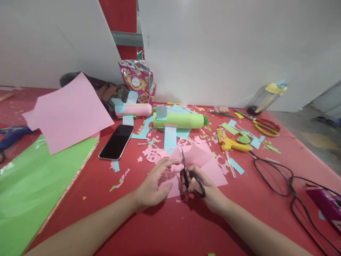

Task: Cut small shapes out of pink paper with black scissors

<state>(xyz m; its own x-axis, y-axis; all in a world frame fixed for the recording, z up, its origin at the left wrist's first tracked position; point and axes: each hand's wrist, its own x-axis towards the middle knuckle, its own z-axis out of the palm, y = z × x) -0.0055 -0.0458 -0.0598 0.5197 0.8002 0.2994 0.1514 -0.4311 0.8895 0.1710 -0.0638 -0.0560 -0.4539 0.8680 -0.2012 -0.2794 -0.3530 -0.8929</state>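
Right hand [213, 193]: fingers closed through the loops of the small black-handled steel scissors [192, 180], blade tip raised into the paper; blade gap cannot be told. Left hand [151, 186]: fingers loosely extended, tips gripping the near edge of the thin pink paper sheet [199, 156], which sits between both sets of fingers on the red desk [170, 227]. Judged light, limp and easily torn or creased; best held close beside the blades. Pink paper offcuts [151, 154] lie just beyond the left fingers.

glue gun [230, 142] crowds right side
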